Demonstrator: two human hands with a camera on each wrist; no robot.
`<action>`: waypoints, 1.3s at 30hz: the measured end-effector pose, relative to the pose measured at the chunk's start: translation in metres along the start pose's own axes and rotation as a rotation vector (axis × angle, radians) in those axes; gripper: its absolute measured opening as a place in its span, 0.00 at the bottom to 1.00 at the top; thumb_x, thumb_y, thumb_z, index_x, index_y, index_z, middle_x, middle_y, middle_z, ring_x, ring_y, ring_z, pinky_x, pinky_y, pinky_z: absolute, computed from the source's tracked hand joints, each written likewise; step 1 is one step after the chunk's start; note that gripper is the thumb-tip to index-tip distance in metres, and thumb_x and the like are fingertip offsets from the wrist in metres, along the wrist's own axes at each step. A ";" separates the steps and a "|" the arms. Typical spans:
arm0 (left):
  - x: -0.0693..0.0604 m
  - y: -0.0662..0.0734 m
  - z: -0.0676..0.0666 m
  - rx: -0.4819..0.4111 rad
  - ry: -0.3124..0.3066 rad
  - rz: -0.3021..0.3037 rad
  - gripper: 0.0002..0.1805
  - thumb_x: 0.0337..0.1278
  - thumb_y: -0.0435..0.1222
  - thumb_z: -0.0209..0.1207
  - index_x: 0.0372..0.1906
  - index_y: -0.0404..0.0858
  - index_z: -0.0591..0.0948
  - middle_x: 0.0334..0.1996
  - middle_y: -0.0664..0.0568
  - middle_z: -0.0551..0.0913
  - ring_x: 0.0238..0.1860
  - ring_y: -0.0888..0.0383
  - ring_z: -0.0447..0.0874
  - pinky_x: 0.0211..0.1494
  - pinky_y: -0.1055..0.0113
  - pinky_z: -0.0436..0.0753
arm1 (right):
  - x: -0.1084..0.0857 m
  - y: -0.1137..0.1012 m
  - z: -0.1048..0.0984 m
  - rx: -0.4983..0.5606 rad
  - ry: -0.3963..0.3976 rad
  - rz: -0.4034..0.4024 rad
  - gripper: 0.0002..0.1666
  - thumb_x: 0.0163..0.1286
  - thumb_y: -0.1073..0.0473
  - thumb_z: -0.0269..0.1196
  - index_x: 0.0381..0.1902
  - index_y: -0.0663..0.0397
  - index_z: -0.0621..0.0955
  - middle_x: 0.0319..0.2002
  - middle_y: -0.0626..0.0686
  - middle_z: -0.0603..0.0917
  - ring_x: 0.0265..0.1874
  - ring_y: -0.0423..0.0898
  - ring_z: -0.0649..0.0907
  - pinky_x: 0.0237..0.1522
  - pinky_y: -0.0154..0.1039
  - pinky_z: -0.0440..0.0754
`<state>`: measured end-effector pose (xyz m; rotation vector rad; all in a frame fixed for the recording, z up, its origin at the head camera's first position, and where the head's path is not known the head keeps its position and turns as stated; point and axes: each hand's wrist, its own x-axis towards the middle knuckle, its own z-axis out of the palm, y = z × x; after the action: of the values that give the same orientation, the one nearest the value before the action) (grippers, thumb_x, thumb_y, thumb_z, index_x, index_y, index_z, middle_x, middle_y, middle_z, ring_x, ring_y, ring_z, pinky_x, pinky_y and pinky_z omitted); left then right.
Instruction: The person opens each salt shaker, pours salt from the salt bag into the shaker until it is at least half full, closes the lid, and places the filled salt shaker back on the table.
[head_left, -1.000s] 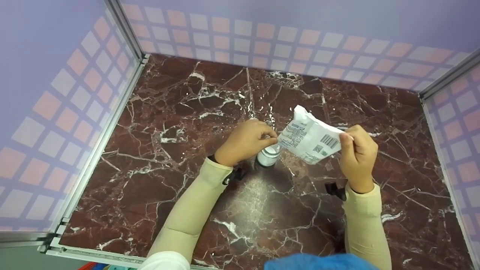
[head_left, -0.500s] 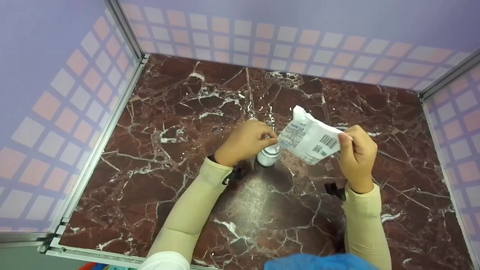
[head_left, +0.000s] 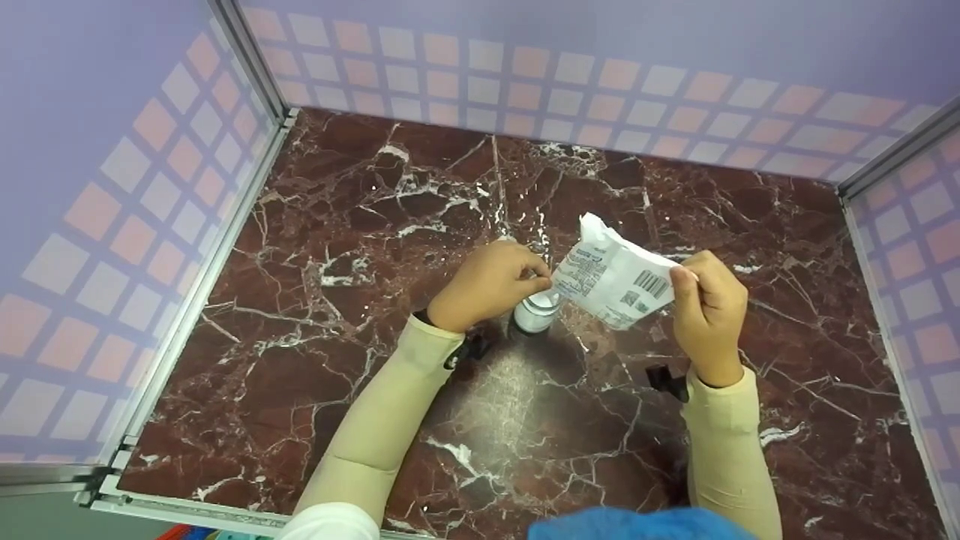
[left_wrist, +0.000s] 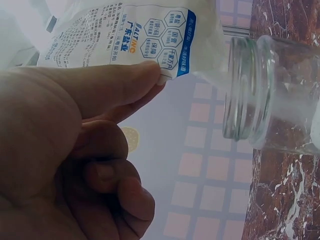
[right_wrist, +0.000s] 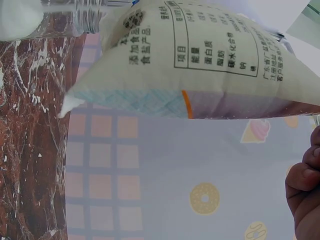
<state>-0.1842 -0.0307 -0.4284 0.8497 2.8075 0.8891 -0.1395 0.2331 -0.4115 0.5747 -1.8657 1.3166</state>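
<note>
A white printed bag is held tilted over a glass jar standing on the marble surface. The left hand pinches the bag's lower left corner between thumb and forefinger, its other fingers curled, as the left wrist view shows. The right hand grips the far right end of the bag, higher up. In the left wrist view a white stream runs from the bag into the mouth of the jar. White material lies inside the jar in the right wrist view.
White grains and streaks are scattered on the dark red marble surface behind the jar. Purple panels with pink and white squares stand at the back and both sides, joined by metal frame bars.
The bag and the right hand have shifted slightly to the left. The left hand has moved very little, and the jar stays in place.
</note>
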 end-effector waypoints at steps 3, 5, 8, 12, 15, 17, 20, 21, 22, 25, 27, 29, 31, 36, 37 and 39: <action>0.000 0.000 0.000 0.004 -0.002 -0.004 0.10 0.68 0.48 0.65 0.43 0.50 0.92 0.37 0.59 0.90 0.37 0.59 0.79 0.44 0.62 0.79 | 0.000 0.001 0.000 0.003 -0.001 -0.003 0.38 0.77 0.41 0.60 0.17 0.68 0.70 0.18 0.59 0.70 0.22 0.36 0.67 0.29 0.27 0.61; 0.001 0.000 0.000 0.005 -0.003 -0.007 0.10 0.68 0.48 0.65 0.43 0.50 0.92 0.37 0.59 0.90 0.37 0.59 0.80 0.45 0.62 0.79 | 0.000 0.002 0.000 0.005 -0.001 -0.006 0.38 0.77 0.41 0.60 0.17 0.68 0.70 0.18 0.59 0.70 0.22 0.36 0.67 0.29 0.27 0.61; 0.002 0.000 0.001 0.007 -0.001 -0.008 0.10 0.69 0.47 0.65 0.43 0.49 0.92 0.38 0.59 0.90 0.38 0.58 0.81 0.47 0.61 0.79 | -0.001 0.002 0.000 0.007 0.001 -0.009 0.38 0.77 0.41 0.60 0.17 0.68 0.70 0.18 0.59 0.69 0.22 0.36 0.67 0.29 0.27 0.60; 0.002 0.000 0.001 0.014 0.000 -0.010 0.10 0.69 0.48 0.65 0.43 0.50 0.92 0.38 0.59 0.90 0.39 0.58 0.82 0.47 0.61 0.80 | -0.001 0.004 0.001 0.012 -0.001 -0.010 0.38 0.77 0.41 0.60 0.17 0.67 0.70 0.18 0.59 0.70 0.22 0.36 0.67 0.29 0.27 0.60; 0.002 -0.001 0.001 0.022 0.002 -0.008 0.10 0.69 0.48 0.65 0.43 0.50 0.92 0.38 0.59 0.90 0.39 0.58 0.82 0.46 0.61 0.80 | -0.001 0.005 0.001 0.014 -0.006 -0.012 0.38 0.77 0.41 0.60 0.17 0.67 0.70 0.18 0.59 0.70 0.22 0.36 0.67 0.28 0.28 0.60; 0.002 -0.001 0.001 0.021 0.004 -0.012 0.10 0.69 0.48 0.65 0.43 0.50 0.92 0.38 0.59 0.90 0.39 0.58 0.82 0.46 0.61 0.80 | -0.001 0.005 0.001 0.012 -0.010 -0.015 0.38 0.77 0.40 0.59 0.17 0.67 0.70 0.18 0.59 0.70 0.22 0.36 0.67 0.28 0.28 0.60; 0.001 -0.001 0.000 0.017 0.003 -0.016 0.10 0.68 0.48 0.65 0.44 0.50 0.92 0.38 0.58 0.90 0.39 0.59 0.82 0.46 0.61 0.80 | -0.001 0.006 0.000 0.011 -0.011 -0.017 0.38 0.77 0.40 0.59 0.17 0.67 0.70 0.18 0.59 0.70 0.22 0.36 0.67 0.28 0.28 0.60; 0.001 0.000 0.000 0.013 0.001 -0.019 0.10 0.68 0.48 0.65 0.44 0.50 0.92 0.38 0.58 0.90 0.39 0.59 0.82 0.46 0.61 0.81 | -0.001 0.006 0.000 0.011 -0.012 -0.017 0.38 0.77 0.40 0.59 0.18 0.67 0.70 0.18 0.59 0.70 0.22 0.36 0.67 0.28 0.28 0.60; 0.001 0.000 0.000 0.009 -0.002 -0.023 0.10 0.68 0.48 0.65 0.44 0.50 0.92 0.38 0.59 0.90 0.39 0.59 0.82 0.46 0.61 0.81 | -0.002 0.006 0.000 0.011 -0.013 -0.017 0.38 0.77 0.40 0.59 0.18 0.67 0.71 0.18 0.59 0.70 0.22 0.36 0.67 0.28 0.28 0.60; 0.001 0.000 0.000 0.002 -0.012 -0.028 0.10 0.68 0.48 0.65 0.44 0.50 0.91 0.38 0.59 0.90 0.38 0.59 0.82 0.46 0.61 0.80 | -0.002 0.007 -0.001 0.015 -0.013 -0.018 0.38 0.77 0.40 0.59 0.18 0.67 0.71 0.18 0.59 0.70 0.22 0.36 0.67 0.28 0.28 0.60; 0.001 0.000 0.000 -0.003 -0.017 -0.030 0.10 0.68 0.48 0.65 0.44 0.50 0.91 0.37 0.58 0.90 0.38 0.59 0.82 0.46 0.61 0.80 | -0.002 0.008 -0.001 0.014 -0.011 -0.018 0.38 0.77 0.41 0.59 0.18 0.67 0.71 0.18 0.59 0.71 0.22 0.36 0.68 0.28 0.28 0.61; 0.001 0.000 0.000 -0.005 -0.019 -0.032 0.09 0.68 0.47 0.65 0.44 0.50 0.91 0.38 0.58 0.90 0.38 0.59 0.82 0.46 0.62 0.80 | -0.002 0.008 -0.001 0.014 -0.010 -0.018 0.38 0.77 0.41 0.60 0.18 0.67 0.71 0.18 0.59 0.71 0.22 0.36 0.68 0.28 0.28 0.61; 0.001 0.001 -0.001 -0.007 -0.020 -0.031 0.09 0.68 0.47 0.65 0.44 0.50 0.91 0.39 0.58 0.90 0.39 0.59 0.83 0.47 0.62 0.81 | -0.002 0.008 -0.001 0.014 -0.008 -0.017 0.38 0.77 0.41 0.60 0.18 0.67 0.71 0.18 0.59 0.71 0.22 0.36 0.68 0.28 0.28 0.61; 0.000 0.001 -0.002 -0.018 -0.017 -0.036 0.09 0.68 0.47 0.65 0.44 0.50 0.91 0.41 0.59 0.90 0.39 0.61 0.83 0.48 0.63 0.81 | -0.003 0.008 -0.001 0.026 -0.013 -0.014 0.37 0.77 0.42 0.60 0.18 0.68 0.71 0.18 0.59 0.71 0.22 0.37 0.68 0.29 0.28 0.62; 0.000 0.000 -0.003 -0.017 -0.016 -0.036 0.09 0.68 0.47 0.65 0.43 0.50 0.91 0.41 0.59 0.90 0.39 0.61 0.83 0.48 0.63 0.81 | -0.002 0.008 0.000 0.029 -0.015 -0.013 0.37 0.77 0.42 0.60 0.18 0.68 0.71 0.18 0.59 0.70 0.22 0.37 0.68 0.29 0.28 0.62; 0.000 0.000 -0.003 -0.014 -0.013 -0.033 0.09 0.68 0.47 0.66 0.43 0.50 0.91 0.41 0.59 0.90 0.39 0.61 0.84 0.48 0.63 0.81 | -0.002 0.007 0.000 0.032 -0.017 -0.014 0.37 0.77 0.42 0.60 0.18 0.68 0.70 0.18 0.59 0.70 0.22 0.37 0.68 0.29 0.28 0.61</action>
<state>-0.1846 -0.0328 -0.4256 0.8019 2.7924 0.8946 -0.1435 0.2357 -0.4172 0.6161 -1.8541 1.3379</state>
